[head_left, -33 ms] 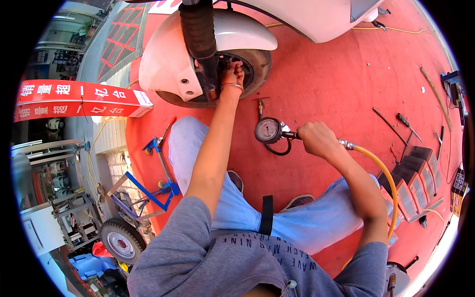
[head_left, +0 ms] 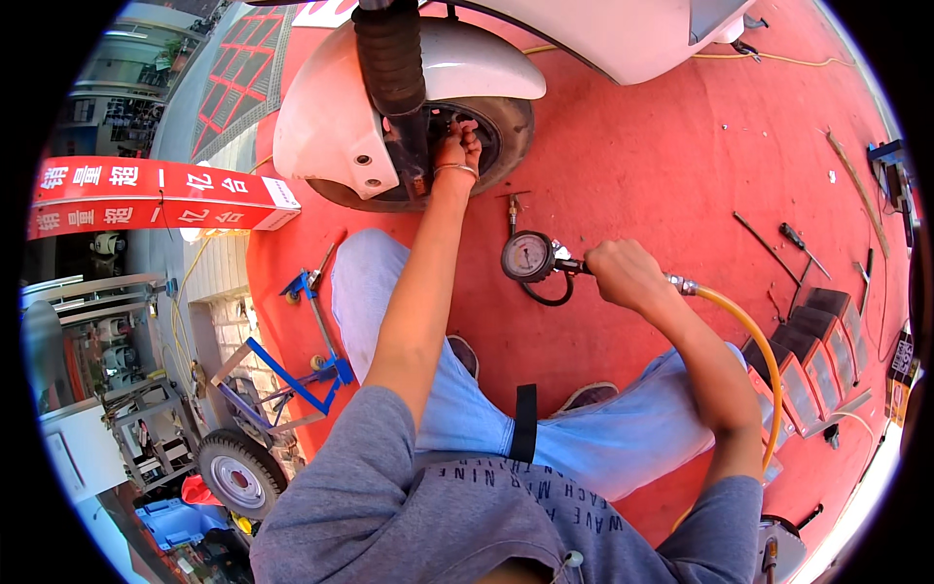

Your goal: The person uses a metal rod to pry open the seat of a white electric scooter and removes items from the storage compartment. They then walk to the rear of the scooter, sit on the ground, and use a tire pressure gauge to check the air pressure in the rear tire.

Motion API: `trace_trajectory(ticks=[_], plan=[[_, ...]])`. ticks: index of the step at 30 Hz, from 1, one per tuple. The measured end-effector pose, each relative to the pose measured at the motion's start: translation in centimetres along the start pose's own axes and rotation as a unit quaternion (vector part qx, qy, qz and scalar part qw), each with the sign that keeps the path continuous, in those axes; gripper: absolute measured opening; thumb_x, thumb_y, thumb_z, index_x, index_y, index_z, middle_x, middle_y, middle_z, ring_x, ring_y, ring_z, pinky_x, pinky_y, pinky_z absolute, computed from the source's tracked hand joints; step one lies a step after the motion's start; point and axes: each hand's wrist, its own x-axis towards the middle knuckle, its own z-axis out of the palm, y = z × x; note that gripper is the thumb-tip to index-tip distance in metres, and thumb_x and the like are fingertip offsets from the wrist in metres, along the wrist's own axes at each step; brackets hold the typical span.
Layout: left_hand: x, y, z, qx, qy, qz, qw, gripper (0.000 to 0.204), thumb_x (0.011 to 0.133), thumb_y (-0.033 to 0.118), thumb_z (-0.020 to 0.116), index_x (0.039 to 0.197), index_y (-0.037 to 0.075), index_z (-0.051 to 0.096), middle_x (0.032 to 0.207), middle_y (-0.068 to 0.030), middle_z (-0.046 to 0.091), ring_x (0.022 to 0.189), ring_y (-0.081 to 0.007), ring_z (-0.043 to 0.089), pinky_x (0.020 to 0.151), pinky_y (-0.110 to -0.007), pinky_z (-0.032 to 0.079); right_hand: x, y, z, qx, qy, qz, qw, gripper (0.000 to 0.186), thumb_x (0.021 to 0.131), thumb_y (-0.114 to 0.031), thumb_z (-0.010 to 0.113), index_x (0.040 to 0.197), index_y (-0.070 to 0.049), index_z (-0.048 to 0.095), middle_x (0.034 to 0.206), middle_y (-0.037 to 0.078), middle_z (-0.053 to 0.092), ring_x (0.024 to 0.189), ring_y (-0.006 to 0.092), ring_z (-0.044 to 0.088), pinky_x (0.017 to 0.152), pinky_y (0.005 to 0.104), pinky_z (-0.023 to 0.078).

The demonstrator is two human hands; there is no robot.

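Note:
My right hand (head_left: 623,273) is wrapped round the handle of a tire inflator gun with a round dial gauge (head_left: 527,255). A yellow air hose (head_left: 744,313) runs from the back of its handle, and a short black hose (head_left: 550,298) loops below the dial. At the scooter's front wheel (head_left: 510,136), my left hand (head_left: 457,151) reaches in beside the hub with its fingers bent together. What they pinch there is too small and shaded to make out. Over the wheel sit a white fender (head_left: 326,117) and a black fork leg (head_left: 391,58).
Red matting covers the ground. On the right lie a screwdriver (head_left: 803,248), metal rods and a row of dark-topped boxes (head_left: 812,346). A blue metal stand (head_left: 316,389) and a spare wheel (head_left: 238,474) are at the left, below a red banner box (head_left: 156,198).

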Motion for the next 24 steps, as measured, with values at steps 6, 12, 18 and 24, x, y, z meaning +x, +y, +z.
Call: trace_trajectory(ticks=[6, 12, 18, 24], plan=[[1.1, 0.9, -0.9, -0.009, -0.061, -0.1, 0.993, 0.022, 0.094, 0.016, 0.029, 0.084, 0.006, 0.047, 0.065, -0.0019, 0.043, 0.047, -0.0094, 0.036, 0.042, -0.02, 0.028, -0.2, 0.4, 0.4, 0.005, 0.011, -0.006, 1.0, 0.009, 0.062, 0.004, 0.056, 0.068, -0.002, 0.06, 0.071, 0.017, 0.06, 0.065, 0.033, 0.06, 0.057, 0.0398, 0.049], [-0.9, -1.4, -1.3, -0.07, 0.042, -0.089, 0.993, 0.029, 0.094, 0.02, 0.031, 0.08, 0.003, 0.05, 0.062, -0.0024, 0.046, 0.043, -0.0099, 0.038, 0.039, -0.021, 0.029, -0.7, 0.9, 0.5, 0.006, -0.013, 0.019, 1.0, 0.01, 0.062, 0.003, 0.056, 0.069, -0.003, 0.06, 0.071, 0.016, 0.06, 0.066, 0.0327, 0.06, 0.056, 0.0399, 0.049], [-4.9, -9.4, -12.3, 0.816, 0.078, 0.09, 0.566, 0.024, 0.079, 0.022, 0.062, 0.087, -0.001, 0.056, 0.079, -0.0174, 0.063, 0.075, -0.0284, 0.063, 0.063, -0.037, 0.049, -0.7, 0.6, 0.4, -0.001, -0.026, 0.014, 1.0, 0.009, 0.062, 0.003, 0.056, 0.068, -0.003, 0.06, 0.069, 0.016, 0.06, 0.065, 0.033, 0.06, 0.056, 0.0404, 0.048], [-5.6, -12.3, -16.4, 0.876, -0.013, 0.01, 0.483, 0.035, 0.076, 0.028, 0.063, 0.095, -0.001, 0.056, 0.088, -0.0184, 0.062, 0.085, -0.0332, 0.061, 0.074, -0.042, 0.048, -2.0, 0.2, 0.5, 0.018, -0.012, 0.028, 0.999, 0.008, 0.061, 0.004, 0.056, 0.064, -0.003, 0.058, 0.066, 0.017, 0.058, 0.062, 0.0333, 0.059, 0.054, 0.04, 0.047]])
